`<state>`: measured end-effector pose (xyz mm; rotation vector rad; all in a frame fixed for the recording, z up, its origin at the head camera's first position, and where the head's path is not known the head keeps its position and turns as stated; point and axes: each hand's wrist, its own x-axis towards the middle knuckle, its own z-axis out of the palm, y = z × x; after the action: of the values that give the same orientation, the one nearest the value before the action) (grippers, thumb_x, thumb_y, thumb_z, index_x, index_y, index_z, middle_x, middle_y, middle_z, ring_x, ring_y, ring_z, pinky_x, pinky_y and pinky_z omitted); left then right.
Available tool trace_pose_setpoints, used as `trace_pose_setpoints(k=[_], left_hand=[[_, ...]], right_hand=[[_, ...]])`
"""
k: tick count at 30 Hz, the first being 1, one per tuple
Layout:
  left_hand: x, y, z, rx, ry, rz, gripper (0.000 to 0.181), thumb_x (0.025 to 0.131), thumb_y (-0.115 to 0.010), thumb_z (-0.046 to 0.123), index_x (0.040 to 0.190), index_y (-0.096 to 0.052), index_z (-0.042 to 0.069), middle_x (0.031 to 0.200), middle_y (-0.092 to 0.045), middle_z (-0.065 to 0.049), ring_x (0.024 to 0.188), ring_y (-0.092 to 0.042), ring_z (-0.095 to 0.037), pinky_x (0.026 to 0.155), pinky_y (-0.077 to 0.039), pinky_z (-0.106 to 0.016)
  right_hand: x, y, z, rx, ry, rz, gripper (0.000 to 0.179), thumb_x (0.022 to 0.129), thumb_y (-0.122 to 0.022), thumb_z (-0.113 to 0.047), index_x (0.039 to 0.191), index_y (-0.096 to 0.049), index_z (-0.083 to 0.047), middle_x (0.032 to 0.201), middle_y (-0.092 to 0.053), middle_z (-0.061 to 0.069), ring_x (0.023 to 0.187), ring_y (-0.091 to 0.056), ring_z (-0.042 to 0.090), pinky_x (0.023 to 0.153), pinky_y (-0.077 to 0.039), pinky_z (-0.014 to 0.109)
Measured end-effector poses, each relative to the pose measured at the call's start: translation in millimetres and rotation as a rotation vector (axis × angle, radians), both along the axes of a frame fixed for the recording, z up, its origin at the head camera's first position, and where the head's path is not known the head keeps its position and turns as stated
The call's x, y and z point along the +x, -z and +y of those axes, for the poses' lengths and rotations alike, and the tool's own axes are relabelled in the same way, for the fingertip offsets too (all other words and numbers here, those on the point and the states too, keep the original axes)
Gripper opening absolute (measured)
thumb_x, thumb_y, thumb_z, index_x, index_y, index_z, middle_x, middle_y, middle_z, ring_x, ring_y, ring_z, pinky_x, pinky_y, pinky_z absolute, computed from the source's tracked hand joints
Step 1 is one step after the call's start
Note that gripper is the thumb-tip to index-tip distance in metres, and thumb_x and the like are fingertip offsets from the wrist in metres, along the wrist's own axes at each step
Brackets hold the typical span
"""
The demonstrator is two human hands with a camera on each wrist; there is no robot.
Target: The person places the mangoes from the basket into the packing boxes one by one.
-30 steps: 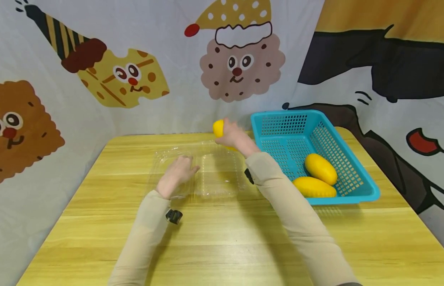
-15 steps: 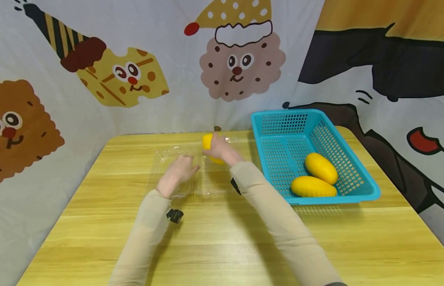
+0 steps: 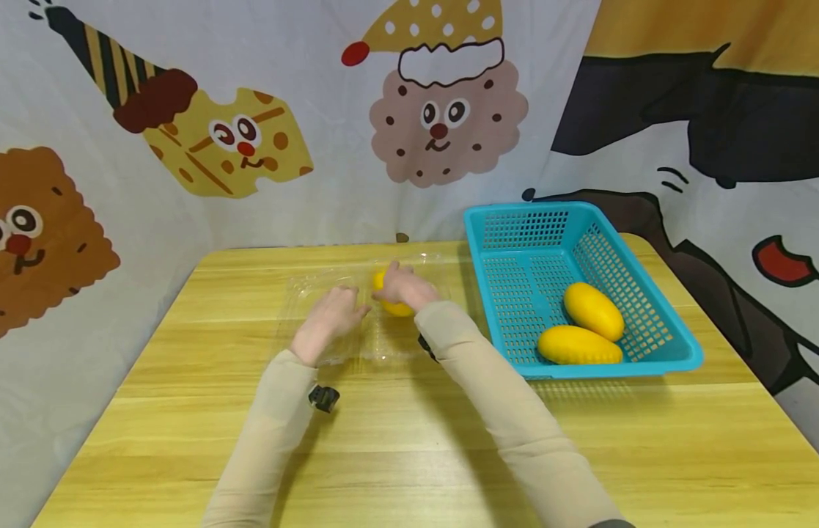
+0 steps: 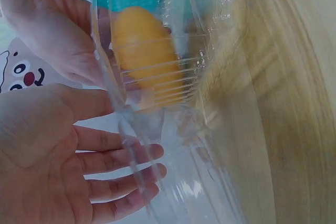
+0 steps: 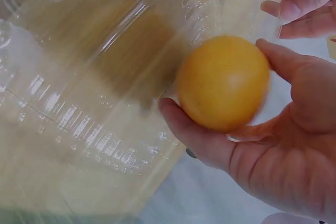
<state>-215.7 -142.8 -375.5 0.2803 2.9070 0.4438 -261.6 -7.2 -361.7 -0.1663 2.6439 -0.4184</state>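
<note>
In the head view, my right hand [image 3: 405, 287] holds a yellow mango [image 3: 399, 309] over the right half of a clear plastic clamshell box [image 3: 399, 345]. The right wrist view shows thumb and fingers curled round the sides of the mango [image 5: 224, 83]. Whether the fruit touches the box floor I cannot tell. At the box's left half is my left hand [image 3: 328, 319]. Close up in the left wrist view, the left hand [image 4: 47, 150] has its fingers nearly straight, touching the clear plastic edge [image 4: 123, 124].
A blue plastic basket [image 3: 491, 308] stands right of the box, with a mango [image 3: 592, 312] and a second mango [image 3: 579, 345] lying in its front right part. Behind the wooden table [image 3: 383, 455] hangs a cloth with cartoon prints [image 3: 449, 125].
My right hand has come left and down with the mango, from above the box's back edge to low over its right half. The left hand has stayed in place.
</note>
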Motion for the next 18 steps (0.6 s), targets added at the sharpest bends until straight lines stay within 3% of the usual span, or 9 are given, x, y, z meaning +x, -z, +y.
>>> trace_pose_setpoints(k=[6, 9, 13, 18], left_hand=[[-0.2, 1.2, 1.5, -0.01, 0.005, 0.003, 0.048, 0.096, -0.055, 0.03, 0.125, -0.053, -0.007, 0.126, -0.057, -0.027, 0.112, -0.059, -0.04, 0.093, -0.052, -0.05], [-0.4, 1.5, 1.9, -0.014, 0.007, 0.007, 0.048, 0.096, -0.054, 0.031, 0.125, -0.053, -0.007, 0.126, -0.057, -0.028, 0.113, -0.059, -0.04, 0.094, -0.052, -0.05], [-0.8, 1.5, 2.3, -0.024, 0.009, 0.008, 0.049, 0.096, -0.054, 0.031, 0.127, -0.052, -0.008, 0.125, -0.057, -0.028, 0.113, -0.058, -0.041, 0.095, -0.051, -0.051], [-0.1, 0.8, 2.3, -0.028, 0.012, 0.002, 0.05, 0.096, -0.054, 0.031, 0.129, -0.05, -0.007, 0.127, -0.057, -0.027, 0.114, -0.058, -0.041, 0.096, -0.05, -0.051]], right_hand=[[1.7, -2.0, 4.6, -0.011, -0.021, -0.024, 0.074, 0.098, -0.048, -0.04, 0.15, -0.015, 0.001, 0.148, -0.034, 0.025, 0.124, -0.05, 0.032, 0.106, -0.045, 0.045], [1.4, -3.9, 6.9, -0.018, -0.046, -0.011, 0.063, 0.099, -0.047, -0.037, 0.145, -0.028, 0.002, 0.135, -0.049, 0.021, 0.107, -0.056, 0.026, 0.096, -0.051, 0.038], [-1.2, -9.9, 11.0, -0.006, -0.106, 0.011, 0.046, 0.1, -0.046, -0.03, 0.132, -0.044, 0.003, 0.117, -0.06, 0.015, 0.088, -0.054, 0.018, 0.084, -0.053, 0.031], [-7.5, -22.7, 19.0, 0.06, -0.207, 0.029, 0.036, 0.1, -0.046, -0.028, 0.12, -0.057, 0.0, 0.114, -0.062, 0.012, 0.09, -0.054, 0.02, 0.087, -0.051, 0.033]])
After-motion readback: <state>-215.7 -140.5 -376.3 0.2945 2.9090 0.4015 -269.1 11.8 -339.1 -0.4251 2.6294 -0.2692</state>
